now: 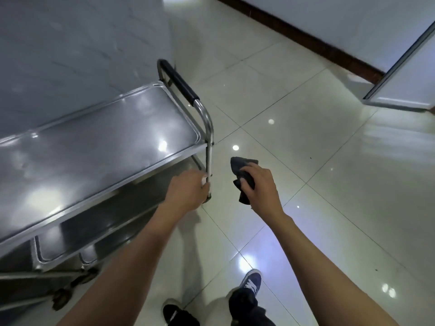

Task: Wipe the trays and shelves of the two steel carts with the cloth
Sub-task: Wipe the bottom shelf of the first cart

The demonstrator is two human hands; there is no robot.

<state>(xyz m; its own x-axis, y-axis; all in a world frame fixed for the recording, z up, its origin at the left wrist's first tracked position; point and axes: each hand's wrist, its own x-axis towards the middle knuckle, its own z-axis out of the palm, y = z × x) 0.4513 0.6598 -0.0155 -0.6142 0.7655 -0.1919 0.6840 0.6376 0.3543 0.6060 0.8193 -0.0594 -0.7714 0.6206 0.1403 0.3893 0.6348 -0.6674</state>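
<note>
Nearest, at the bottom edge, two dark shoes (250,281) stand on the glossy pale tiled floor (329,184), the right foot ahead of the left. Both bare forearms reach forward from there.

The left hand (188,190) is curled round the lower part of the steel cart's (98,147) near corner post, just below the top tray's corner. The right hand (261,187) is held in the air to the right of that post, apart from the cart, and grips a dark grey cloth (242,175) bunched in its fingers; folds of the cloth stick out beyond and below the fingers.

The cart stands to the left, its long side running along a grey wall (70,55). The top tray (131,118) has a raised rolled rim and rounded corners and shows streaky reflections. Beneath it a lower shelf (98,231) can be seen in shadow, with its own lipped edge, and castor wheels (61,300) show at the bottom left. At the cart's right end a bent tube handle with a black grip (180,84) rises above the tray.

To the right of the cart the floor is open tile as far as a dark skirting board (306,36) under a white wall. At far right a white door (404,74) with a metal edge stands ajar, its lower corner over the tiles.
</note>
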